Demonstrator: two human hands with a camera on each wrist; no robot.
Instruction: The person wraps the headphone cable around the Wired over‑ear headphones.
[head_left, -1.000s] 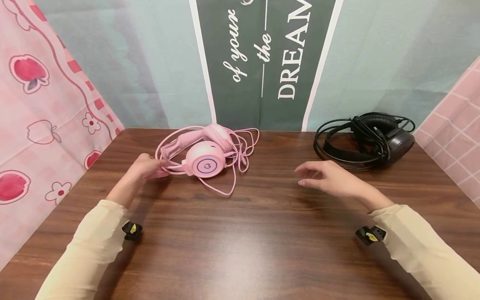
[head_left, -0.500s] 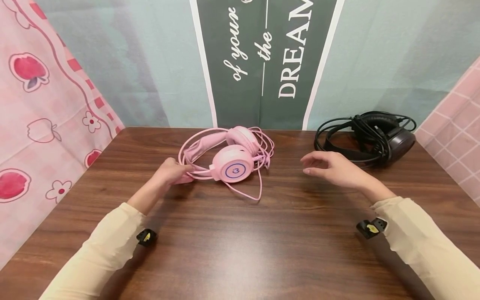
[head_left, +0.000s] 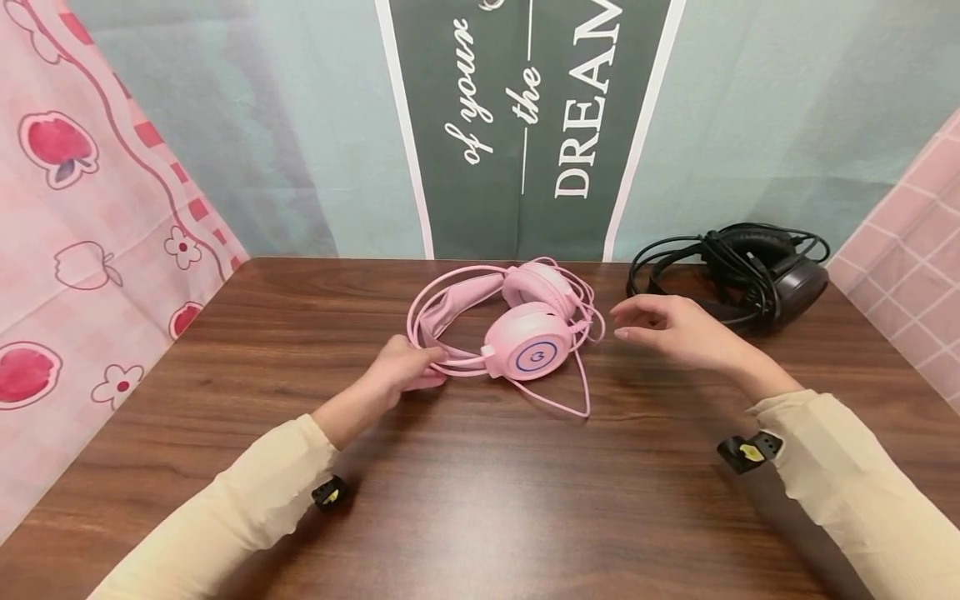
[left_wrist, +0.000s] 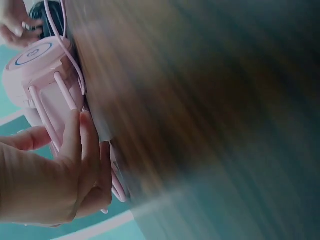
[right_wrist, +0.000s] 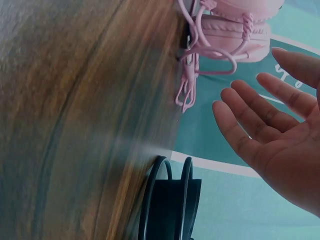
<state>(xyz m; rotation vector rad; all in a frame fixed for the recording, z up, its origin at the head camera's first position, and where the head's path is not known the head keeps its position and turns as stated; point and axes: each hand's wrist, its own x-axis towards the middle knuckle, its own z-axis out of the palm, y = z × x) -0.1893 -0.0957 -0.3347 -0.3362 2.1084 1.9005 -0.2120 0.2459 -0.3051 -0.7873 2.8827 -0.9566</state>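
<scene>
Pink over-ear headphones point(head_left: 534, 350) lie on their side on the brown wooden table point(head_left: 480, 500), a round blue logo on the near ear cup. My left hand point(head_left: 405, 363) grips their thin headband wires at the left end; in the left wrist view, thumb and fingers of the left hand point(left_wrist: 60, 170) pinch the band. A pink cable trails from the cups toward my right hand point(head_left: 675, 332). That hand hovers with loosely bent fingers, holding nothing, just right of the cable. In the right wrist view its fingers point(right_wrist: 240, 117) are spread apart from the pink ear cushion point(right_wrist: 232, 37).
Black headphones point(head_left: 795, 287) with a bundled cord lie at the back right, just behind my right hand. A pale green cloth with a dark lettered panel point(head_left: 525, 167) hangs behind the table. Pink patterned cloth point(head_left: 67, 250) borders the left, pink tile-print point(head_left: 915, 258) the right.
My left hand has slid the pink headphones to the right across the table, from the left side to the middle. My right hand has shifted slightly back and right.
</scene>
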